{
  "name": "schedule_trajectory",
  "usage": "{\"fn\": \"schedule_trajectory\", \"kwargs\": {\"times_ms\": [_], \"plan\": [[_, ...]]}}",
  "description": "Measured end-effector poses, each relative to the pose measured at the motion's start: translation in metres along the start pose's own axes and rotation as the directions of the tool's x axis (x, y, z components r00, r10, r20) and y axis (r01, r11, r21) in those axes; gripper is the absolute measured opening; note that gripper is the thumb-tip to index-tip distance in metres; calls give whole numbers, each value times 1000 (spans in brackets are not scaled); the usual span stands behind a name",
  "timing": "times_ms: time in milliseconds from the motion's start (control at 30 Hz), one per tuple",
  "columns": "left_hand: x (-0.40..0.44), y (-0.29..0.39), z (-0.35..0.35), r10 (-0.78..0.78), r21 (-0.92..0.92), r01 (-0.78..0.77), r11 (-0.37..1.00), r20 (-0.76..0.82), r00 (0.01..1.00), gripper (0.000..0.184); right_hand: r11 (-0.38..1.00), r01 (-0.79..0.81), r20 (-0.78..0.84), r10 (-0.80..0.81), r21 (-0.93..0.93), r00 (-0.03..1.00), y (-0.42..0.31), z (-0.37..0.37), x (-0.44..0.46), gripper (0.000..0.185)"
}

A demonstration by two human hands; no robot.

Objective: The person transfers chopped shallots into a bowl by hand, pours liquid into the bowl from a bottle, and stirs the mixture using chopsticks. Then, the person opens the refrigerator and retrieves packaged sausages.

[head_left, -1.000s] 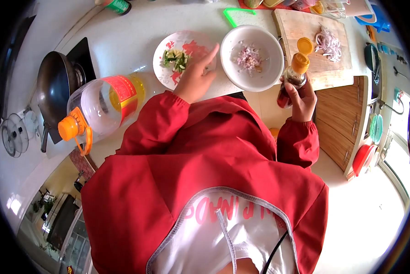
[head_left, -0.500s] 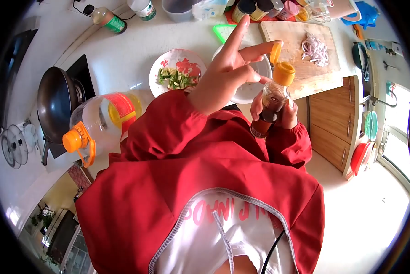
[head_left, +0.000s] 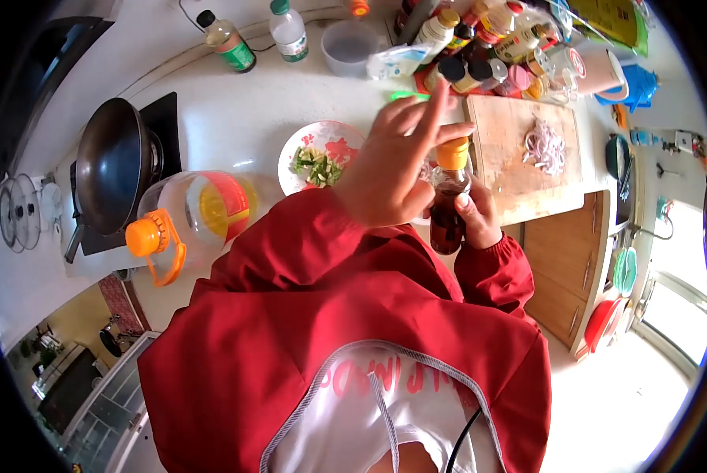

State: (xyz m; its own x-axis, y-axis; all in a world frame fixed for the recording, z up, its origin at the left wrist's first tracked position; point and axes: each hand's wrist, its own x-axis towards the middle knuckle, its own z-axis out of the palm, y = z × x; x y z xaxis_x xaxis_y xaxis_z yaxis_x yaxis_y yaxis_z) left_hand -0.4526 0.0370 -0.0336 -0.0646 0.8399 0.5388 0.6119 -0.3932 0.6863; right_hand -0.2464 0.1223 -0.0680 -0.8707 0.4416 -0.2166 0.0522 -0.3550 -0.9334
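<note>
Dark brown glass and a yellow plastic cap make up the slim sauce bottle [head_left: 447, 213], which is held in front of the torso by the tabletop's near edge. Its long axis runs from the cap, pointing away from the body, to the base, nearer the red long-sleeved smock [head_left: 227, 331]. The right hand [head_left: 481, 214] grips the bottle's side, thumb along the glass. From the left comes the left hand [head_left: 391, 165], fingers spread and loosely bent, gripping nothing visible; it is nearer the cap end, which lies just to its right. Whether its fingertips touch the cap is hard to tell, since they overlap it from this angle. Beyond the left hand sits a round white plate with red print [head_left: 287, 154], bearing chopped green pieces [head_left: 316, 167]. Beyond the right hand lies a rectangular pale wooden board [head_left: 502, 165] with sliced purple-white onion [head_left: 544, 147]. Farther left on the white tabletop [head_left: 227, 126] are a large clear plastic jug with an orange cap [head_left: 192, 211] and a round black wok [head_left: 109, 169].
</note>
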Motion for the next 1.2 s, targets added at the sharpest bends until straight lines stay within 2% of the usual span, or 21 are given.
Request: {"fn": "schedule_trajectory", "kwargs": {"times_ms": [33, 67, 100, 133, 167, 200, 233, 267, 300, 367, 433, 500, 567, 633, 700, 800, 900, 933, 1033, 1067, 1200], "plan": [[0, -3, -8, -9, 4, 9, 1000, -17, 1000, 102, 999, 30, 4, -30, -42, 1000, -6, 4, 9, 58], [-2, -7, -17, -47, -16, 46, 999, -75, 996, 102, 982, 135, -26, -140, -134, 990, -13, 12, 23, 59], [-7, -11, -19, -184, -200, 151, 968, -158, 970, 103, 944, 240, -43, -255, -226, 966, -20, 17, 39, 60], [-11, -14, -21, -316, -394, 206, 896, -237, 919, 104, 973, 177, -78, -191, -151, 979, -30, 15, 51, 65], [-13, -11, -26, -468, -606, 228, 762, -273, 840, 103, 914, 303, -68, -332, -270, 941, -42, 13, 73, 66], [-19, -17, -28, -603, -816, 214, 537, -194, 774, 96, 779, 412, -74, -501, -474, 862, -56, 12, 96, 66], [-26, -17, -35, -614, -968, 73, 239, -93, 784, 87, 746, 488, -95, -585, -454, 806, -66, 14, 122, 65], [-33, -17, -39, -584, -994, 19, 111, -50, 810, 85, 746, 526, -120, -615, -409, 779, -75, 18, 140, 62], [-39, -17, -43, -546, -999, -30, -18, -15, 838, 84, 744, 503, -136, -609, -439, 781, -80, 15, 163, 59], [-43, -4, -54, -523, -999, -48, 8, -45, 851, 84, 554, 506, -104, -735, -661, 670, -82, 4, 210, 56], [-47, 7, -63, -489, -997, -66, 42, -78, 869, 85, 485, 332, -151, -717, -809, 680, -77, -7, 248, 55], [-53, 15, -70, -448, -994, -79, 78, -105, 888, 85, 467, 235, -226, -735, -852, 639, -73, 10, 264, 55], [-59, 22, -75, -465, -993, -73, 88, -106, 879, 89, 481, 133, -294, -708, -867, 643, -55, 5, 291, 56], [-66, 25, -79, -462, -993, -64, 103, -105, 880, 91, 478, 124, -290, -697, -870, 656, -30, -16, 326, 59], [-75, 27, -83, -510, -992, -62, 112, -111, 853, 96, 352, 122, -218, -778, -928, 589, -15, -22, 347, 57], [-85, 29, -90, -526, -988, -96, 120, -145, 838, 95, 584, -18, -420, -562, -812, 713, -10, -19, 355, 59], [-88, 34, -92, -537, -983, -160, 89, -182, 824, 93, 590, -53, -451, -553, -806, 701, 4, -25, 366, 60], [-87, 37, -93, -539, -980, -182, 76, -194, 819, 92, 580, 0, -412, -577, -815, 705, 20, -45, 382, 61], [-87, 43, -94, -521, -978, -196, 70, -203, 829, 91, 542, -57, -415, -567, -838, 711, 41, -65, 397, 62], [-87, 45, -95, -510, -978, -193, 76, -205, 835, 91, 597, 19, -399, -559, -802, 726, 54, -77, 407, 57], [-88, 56, -101, -483, -987, -146, 67, -160, 861, 94, 701, 24, -446, -480, -713, 755, 80, -103, 427, 52]]}}
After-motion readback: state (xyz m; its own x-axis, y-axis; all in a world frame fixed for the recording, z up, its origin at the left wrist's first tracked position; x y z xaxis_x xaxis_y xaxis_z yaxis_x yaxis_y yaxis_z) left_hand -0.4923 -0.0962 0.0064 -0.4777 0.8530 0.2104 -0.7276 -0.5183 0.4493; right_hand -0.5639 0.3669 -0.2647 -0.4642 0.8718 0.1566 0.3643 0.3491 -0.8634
